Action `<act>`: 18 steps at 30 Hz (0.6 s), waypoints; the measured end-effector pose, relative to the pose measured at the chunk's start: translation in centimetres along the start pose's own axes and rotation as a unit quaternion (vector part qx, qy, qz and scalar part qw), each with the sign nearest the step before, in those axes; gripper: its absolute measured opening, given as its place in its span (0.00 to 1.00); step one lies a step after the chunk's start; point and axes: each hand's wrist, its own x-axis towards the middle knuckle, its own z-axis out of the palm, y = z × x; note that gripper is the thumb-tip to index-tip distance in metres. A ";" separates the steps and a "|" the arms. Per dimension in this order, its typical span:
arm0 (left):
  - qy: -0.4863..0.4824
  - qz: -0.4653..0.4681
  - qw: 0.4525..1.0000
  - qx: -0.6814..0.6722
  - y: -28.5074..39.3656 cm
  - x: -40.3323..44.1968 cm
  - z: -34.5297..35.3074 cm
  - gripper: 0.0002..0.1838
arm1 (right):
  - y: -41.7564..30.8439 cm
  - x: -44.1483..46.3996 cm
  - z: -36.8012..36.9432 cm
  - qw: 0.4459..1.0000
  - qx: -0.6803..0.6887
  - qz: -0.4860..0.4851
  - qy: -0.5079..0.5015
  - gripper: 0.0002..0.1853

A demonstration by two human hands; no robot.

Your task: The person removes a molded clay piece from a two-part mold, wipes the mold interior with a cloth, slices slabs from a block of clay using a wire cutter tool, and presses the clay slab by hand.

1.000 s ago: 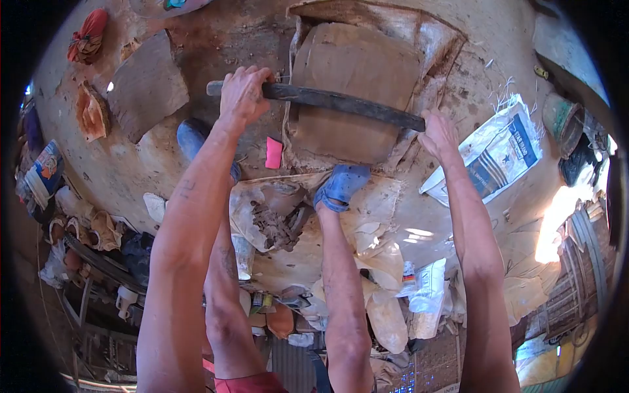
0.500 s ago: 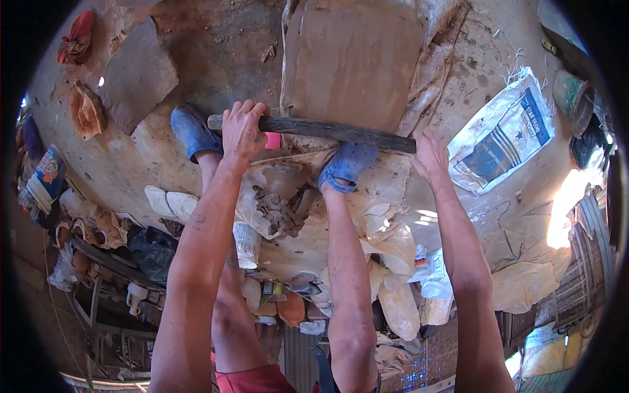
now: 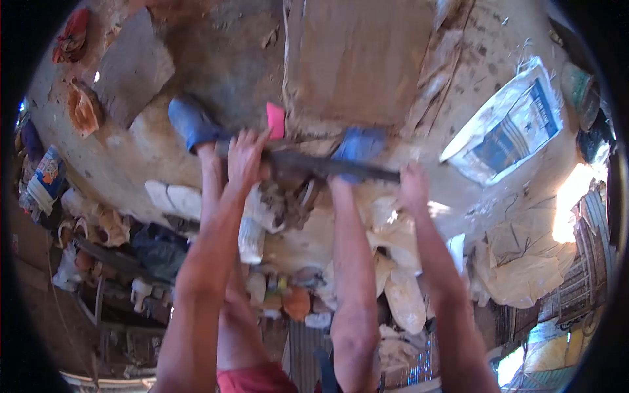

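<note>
A dark, flat wooden bar [image 3: 327, 166] spans the gap between my hands, above my shins and blue clogs. My left hand [image 3: 246, 158] is wrapped round it near its left end. At the right end, my right hand [image 3: 413, 187] grips it, somewhat blurred. Beyond the bar lies a smooth brown rectangular slab [image 3: 359, 62], apparently clay, on a cloth or sheet [image 3: 445, 72]. A small pink piece [image 3: 276, 120] sits by the slab's near left corner. Under the bar, between my feet, is a heap of lumpy grey-brown clay [image 3: 288, 204], partly hidden.
A white and blue sack [image 3: 508, 131] lies to the right. A flat grey slab [image 3: 137, 69], an orange-brown curved piece [image 3: 84, 110] and a red cloth bundle [image 3: 72, 38] are on the left. A white bucket [image 3: 251, 240] and several containers stand near my legs.
Both hands have drawn the bar back toward my body, off the near edge of the slab. The pink piece, partly covered before, now shows fully.
</note>
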 end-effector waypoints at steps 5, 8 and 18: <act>0.109 -0.009 0.993 -0.044 2.3 1.1 -5.9 0.50 | -0.4 -3.9 -1.5 0.996 0.065 0.039 0.047 0.20; 0.325 -0.004 0.942 -0.081 5.3 5.2 -11.5 0.44 | 2.9 -5.2 -2.8 0.974 0.132 0.111 0.146 0.19; 0.128 -0.255 0.772 -0.569 16.2 3.2 -5.2 0.24 | 0.6 4.6 -0.7 0.857 0.192 0.411 0.245 0.30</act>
